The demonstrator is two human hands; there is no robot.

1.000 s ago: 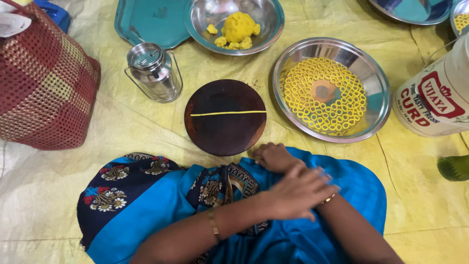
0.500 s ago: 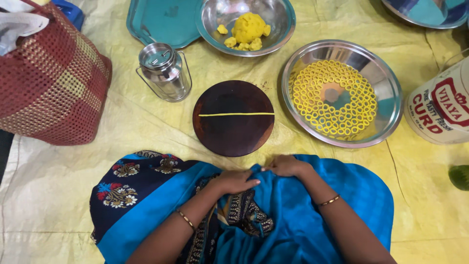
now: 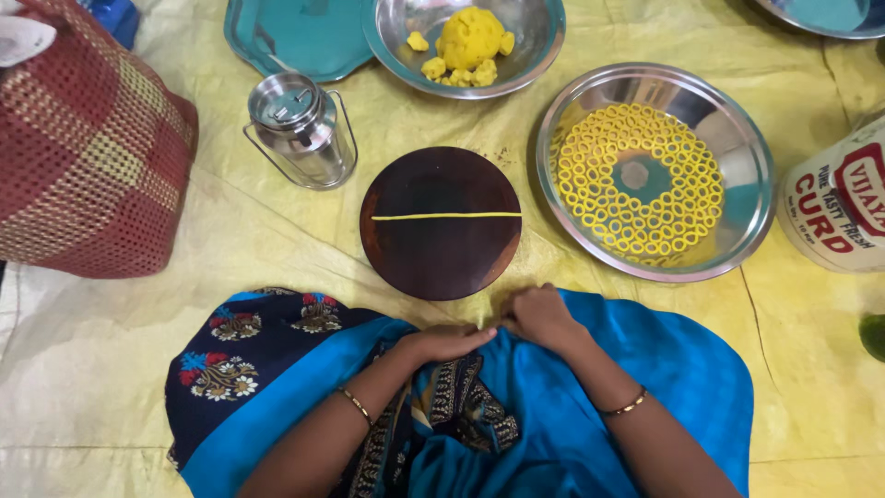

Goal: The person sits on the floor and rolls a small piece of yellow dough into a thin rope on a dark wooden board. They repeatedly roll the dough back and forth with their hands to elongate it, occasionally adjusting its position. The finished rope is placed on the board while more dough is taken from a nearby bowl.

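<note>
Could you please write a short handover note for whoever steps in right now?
Left hand and right hand rest on the blue cloth at the lap, holding nothing.
Round dark board lies just ahead, with one thin yellow dough strand rolled across it.
Done: steel plate to the right holds many small dough rings.
Left: dough lump in the steel bowl beyond.

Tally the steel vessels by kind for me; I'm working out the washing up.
Steel bowls: 1, holding dough
Steel plates: 1, holding dough rings
Lidded steel cans: 1
Steel rims cut off at top right: 1
Total: 4
</note>
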